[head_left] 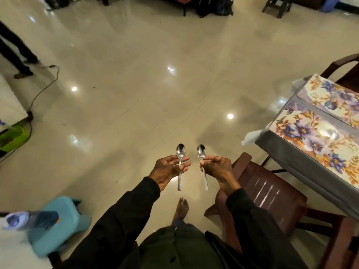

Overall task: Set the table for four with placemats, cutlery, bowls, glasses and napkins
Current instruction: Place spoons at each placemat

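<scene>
Spoons first, from the head camera, the only view we have. The left hand point(171, 167) pinches the left spoon point(180, 152) between thumb and nearly straight fingers, bowl up and handle hanging below the palm. The right hand point(215, 166) pinches the right spoon point(201, 151) at its neck, its fingers curled more tightly. Both are held out over the floor, side by side but apart.

Now the risks. That left pinch looks light, so I'd say the spoon could slide through and clatter onto the tiles near the bare foot point(181, 208) below the hands. The table point(291, 152) lies well off to the right of the right hand, with a brown chair point(272, 191) between. A careless swing could knock a spoon against the chair. A cable point(44, 84) trails far out left of the left hand, and it would only trip someone heading that way.

The count:
- Two spoons are in hand.
- A third spoon point(330, 136) and one fork point(285, 114) lie on the near placemat point(303, 131).
- Two placemats show, counting the far placemat point(334, 94).
- No bowls or glasses are in sight.
</scene>
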{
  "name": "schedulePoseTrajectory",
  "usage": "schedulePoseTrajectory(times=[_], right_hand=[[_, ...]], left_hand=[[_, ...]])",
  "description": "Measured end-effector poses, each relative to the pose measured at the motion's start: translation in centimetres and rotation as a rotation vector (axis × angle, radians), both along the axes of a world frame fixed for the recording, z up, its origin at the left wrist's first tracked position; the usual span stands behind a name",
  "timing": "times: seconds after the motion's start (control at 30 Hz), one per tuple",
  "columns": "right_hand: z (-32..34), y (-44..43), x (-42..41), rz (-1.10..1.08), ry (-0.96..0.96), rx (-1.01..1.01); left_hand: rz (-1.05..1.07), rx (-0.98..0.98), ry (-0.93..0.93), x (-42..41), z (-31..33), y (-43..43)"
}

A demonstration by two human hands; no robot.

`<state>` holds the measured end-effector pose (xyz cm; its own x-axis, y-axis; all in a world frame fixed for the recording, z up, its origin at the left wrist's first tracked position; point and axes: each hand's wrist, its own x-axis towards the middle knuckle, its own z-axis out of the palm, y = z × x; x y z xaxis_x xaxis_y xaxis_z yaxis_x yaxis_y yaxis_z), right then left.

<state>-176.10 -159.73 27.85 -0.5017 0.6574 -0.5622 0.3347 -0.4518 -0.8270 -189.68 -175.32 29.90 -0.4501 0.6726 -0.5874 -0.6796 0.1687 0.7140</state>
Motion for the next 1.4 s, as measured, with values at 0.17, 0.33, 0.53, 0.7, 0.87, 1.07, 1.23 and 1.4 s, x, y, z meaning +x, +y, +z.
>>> schedulePoseTrajectory(times=[0.17,0.33,0.53,0.7,0.87,1.07,1.23,1.4], right_hand=[[-0.2,4.5,-2.7,-0.168,-0.005,-0.013],[-0.3,8.8,-3.2,-0.317,-0.008,-0.025],[-1.2,14.5,-3.4,-0.508,-0.052,-0.058],[-0.6,19.7,-4.7,-0.676,-0.058,-0.042],[0.6,23.8,-5.1,-0.831,-0.026,-0.025],[0.6,28.4,-4.3,-0.971,-0.040,-0.036],[-1.1,31.7,-1.3,-1.077,-0.045,-0.052],[-3.7,36.3,4.2,-1.112,-0.123,-0.057]], left_hand=[[-0.148,-0.015,0.009,-5.0,0.2,7.4],[-0.307,-0.010,-0.039,-7.4,-0.1,14.7],[-0.488,-0.017,-0.095,-9.5,-1.3,23.7],[-0.652,0.001,-0.089,-12.1,-1.9,32.1],[-0.834,0.009,-0.080,-13.1,-1.6,39.4],[-0.955,-0.021,-0.077,-12.3,-2.1,46.1],[-1.039,-0.046,-0.099,-10.1,-3.0,51.3],[-1.073,-0.080,-0.090,-6.4,-3.9,57.4]])
